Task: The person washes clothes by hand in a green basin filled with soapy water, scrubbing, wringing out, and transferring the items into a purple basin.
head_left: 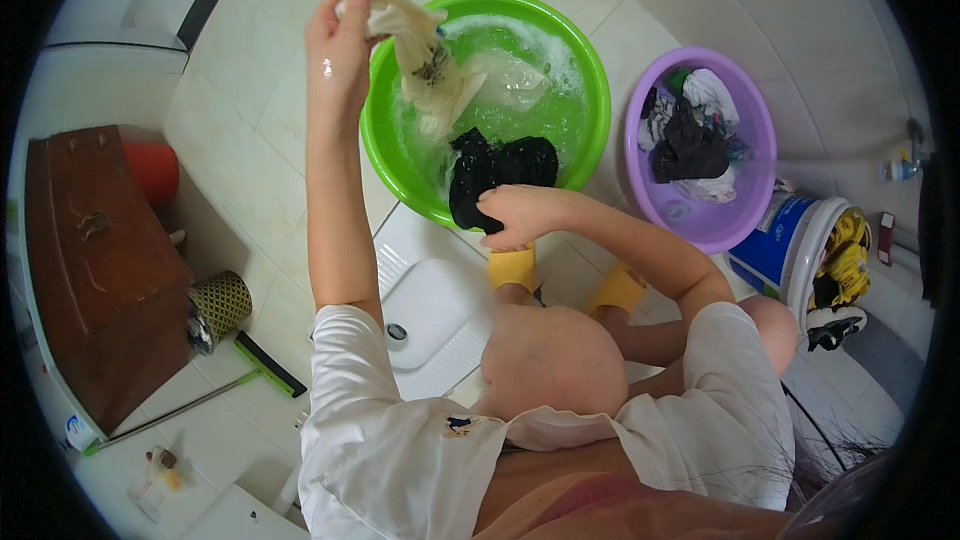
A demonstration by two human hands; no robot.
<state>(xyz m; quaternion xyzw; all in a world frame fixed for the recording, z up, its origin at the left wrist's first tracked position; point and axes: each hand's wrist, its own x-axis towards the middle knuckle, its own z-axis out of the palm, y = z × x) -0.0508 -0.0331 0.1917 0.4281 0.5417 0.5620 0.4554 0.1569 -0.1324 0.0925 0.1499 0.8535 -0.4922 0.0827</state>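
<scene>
Overhead, our left hand [340, 35] pinches the cream wet garment [425, 65] at its bunched top, at eleven o'clock of the green basin [590, 70]; soaked, limp, heavy, probably slippery. Our right hand [515, 215] presses the black garment [490, 170] against the six o'clock rim.

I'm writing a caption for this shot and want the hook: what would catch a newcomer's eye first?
The bright green basin of soapy water at top centre stands out first, with the left hand lifting a dripping cream cloth above it. The right hand rests on a black garment draped over the near rim. To the right sits a purple basin heaped with dark and light clothes.
</scene>
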